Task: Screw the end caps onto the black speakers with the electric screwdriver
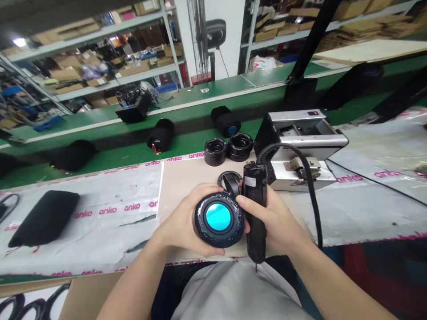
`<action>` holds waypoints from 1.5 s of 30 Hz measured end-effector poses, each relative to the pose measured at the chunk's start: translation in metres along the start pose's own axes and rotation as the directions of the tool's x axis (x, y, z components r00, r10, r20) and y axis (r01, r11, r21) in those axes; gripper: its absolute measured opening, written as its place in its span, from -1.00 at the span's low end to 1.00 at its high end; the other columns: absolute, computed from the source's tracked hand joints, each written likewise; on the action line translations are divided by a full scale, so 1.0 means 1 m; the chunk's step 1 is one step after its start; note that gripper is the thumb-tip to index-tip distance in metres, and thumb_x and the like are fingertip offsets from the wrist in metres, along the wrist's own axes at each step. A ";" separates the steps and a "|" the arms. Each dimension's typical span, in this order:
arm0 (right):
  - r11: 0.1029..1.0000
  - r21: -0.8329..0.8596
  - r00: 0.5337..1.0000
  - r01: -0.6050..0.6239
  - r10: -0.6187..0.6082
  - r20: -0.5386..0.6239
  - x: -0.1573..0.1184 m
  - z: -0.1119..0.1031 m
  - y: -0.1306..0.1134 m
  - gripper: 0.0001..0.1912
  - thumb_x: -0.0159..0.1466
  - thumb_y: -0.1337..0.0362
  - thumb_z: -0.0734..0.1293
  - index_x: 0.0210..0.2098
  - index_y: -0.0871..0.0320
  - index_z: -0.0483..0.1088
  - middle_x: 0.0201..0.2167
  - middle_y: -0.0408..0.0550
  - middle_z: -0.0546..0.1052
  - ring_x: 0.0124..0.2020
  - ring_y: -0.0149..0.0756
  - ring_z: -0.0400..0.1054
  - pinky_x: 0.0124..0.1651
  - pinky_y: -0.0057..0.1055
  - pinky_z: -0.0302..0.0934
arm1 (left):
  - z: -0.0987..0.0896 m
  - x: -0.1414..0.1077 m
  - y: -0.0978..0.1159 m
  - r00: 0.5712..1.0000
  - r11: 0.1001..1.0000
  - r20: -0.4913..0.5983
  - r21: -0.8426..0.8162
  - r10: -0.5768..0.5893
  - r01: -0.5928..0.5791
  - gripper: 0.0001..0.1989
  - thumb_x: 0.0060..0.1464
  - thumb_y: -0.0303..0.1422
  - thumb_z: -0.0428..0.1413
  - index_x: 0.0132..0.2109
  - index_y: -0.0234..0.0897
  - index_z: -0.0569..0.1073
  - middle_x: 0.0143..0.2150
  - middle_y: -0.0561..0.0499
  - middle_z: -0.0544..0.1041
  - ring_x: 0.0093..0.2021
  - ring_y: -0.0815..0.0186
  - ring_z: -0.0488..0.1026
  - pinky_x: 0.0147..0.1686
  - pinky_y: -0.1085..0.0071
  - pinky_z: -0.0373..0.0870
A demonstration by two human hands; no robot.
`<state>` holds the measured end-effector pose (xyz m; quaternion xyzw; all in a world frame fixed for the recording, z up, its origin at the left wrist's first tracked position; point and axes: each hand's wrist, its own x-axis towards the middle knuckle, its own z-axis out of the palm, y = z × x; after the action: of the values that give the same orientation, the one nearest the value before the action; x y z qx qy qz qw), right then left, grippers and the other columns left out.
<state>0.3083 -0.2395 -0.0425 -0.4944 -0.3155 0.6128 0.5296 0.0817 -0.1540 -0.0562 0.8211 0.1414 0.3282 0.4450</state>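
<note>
My left hand (187, 222) is wrapped round a black round speaker (218, 220) with a shiny blue centre, its face turned up toward me. A glossy whitish bead runs along parts of its rim. In my right hand (278, 218) is a black handheld power tool (256, 209), held upright with its thin tip pointing down and a thick cable at its top. The right fingertips also reach the speaker's right edge. Just behind the speaker lies a black ring (230, 178), partly hidden by my fingers. Two stacks of black rings (215, 152) stand beyond it.
A silver metal dispenser (302, 149) stands right of the ring stacks. Black fabric-covered cylinders (162, 134) lie on the green conveyor (187, 146). At left is a black fabric piece (46, 218) with wires. A cardboard box (90, 295) holds black rings at the lower left.
</note>
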 end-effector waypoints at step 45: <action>0.386 -0.850 0.929 0.359 -0.238 0.284 -0.027 -0.007 -0.067 -0.52 0.16 0.03 0.63 0.04 -0.09 0.60 -0.18 -0.09 0.67 -0.08 -0.02 0.63 0.11 -0.14 0.60 | 0.018 0.000 0.037 0.953 0.952 -0.027 -0.075 -0.300 0.298 0.56 -0.07 -0.22 0.58 0.67 0.01 -0.42 0.66 -0.27 0.13 0.66 -0.22 0.10 0.63 -0.19 0.07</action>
<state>0.3357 -0.2502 0.0234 -0.5959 -0.7027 0.2768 0.2728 0.0911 -0.1864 -0.0327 0.7677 0.2609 0.2774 0.5153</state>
